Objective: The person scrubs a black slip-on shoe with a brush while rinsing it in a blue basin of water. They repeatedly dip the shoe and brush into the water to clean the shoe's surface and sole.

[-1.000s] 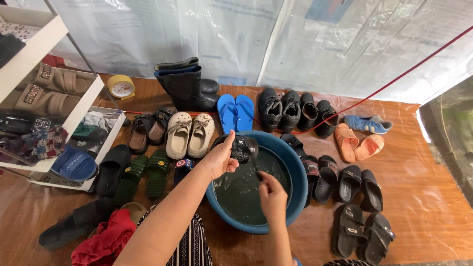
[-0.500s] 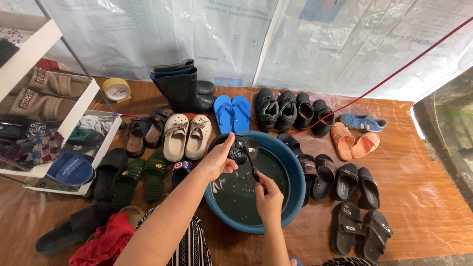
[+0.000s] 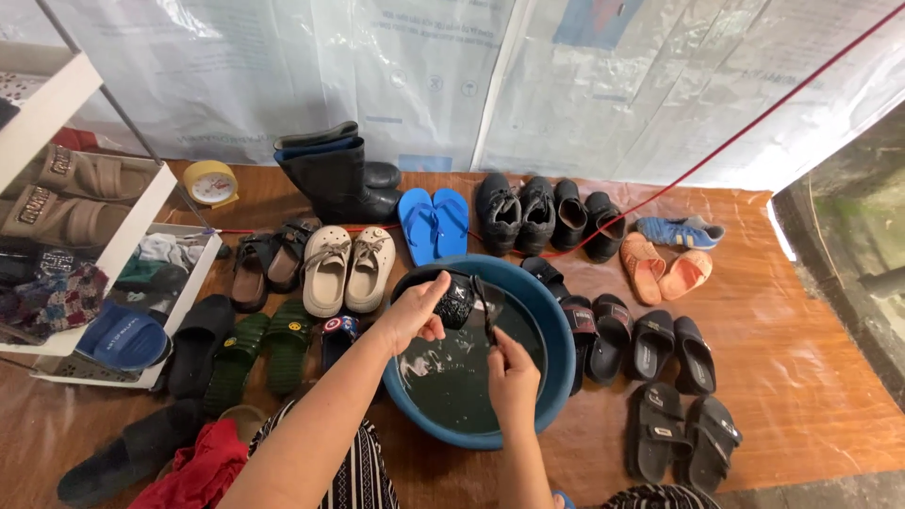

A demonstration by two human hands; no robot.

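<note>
Head view. The left hand [image 3: 416, 316] grips a black sandal [image 3: 455, 300] over the far-left part of a blue basin [image 3: 556, 353]; its fingers are closed around the sandal's near-left edge. The right hand [image 3: 512, 372] is just right of and nearer than the sandal, with its fingers pinched on a thin dark strap or brush handle [image 3: 490, 311] that rises to the sandal; which of the two it is cannot be told. The sandal is above the dark water [image 3: 462, 377], close to the basin's far rim. The basin rests on a brown floor [image 3: 801, 377].

Footwear surrounds the basin:
- Far: black boots [image 3: 339, 179], blue flip-flops [image 3: 434, 223], two pairs of black shoes [image 3: 547, 215].
- Far left: beige clogs [image 3: 347, 267], brown sandals [image 3: 264, 261].
- Left: green slides [image 3: 256, 344], black slides [image 3: 193, 341].
- Right: black slides [image 3: 650, 347]; two more black sandals [image 3: 683, 434] lie nearer.
- Far right: orange slippers [image 3: 665, 267], a blue shoe [image 3: 679, 231].

A yellow tape roll [image 3: 211, 182] lies on the floor at far left. A white shelf [image 3: 141, 221] at the left edge holds tan sandals [image 3: 66, 193] and blue slides [image 3: 123, 335]. A red cloth [image 3: 198, 471] lies at near left. A red cord [image 3: 735, 137] runs from the shoes up to the far right, across white sheeting [image 3: 471, 75].
</note>
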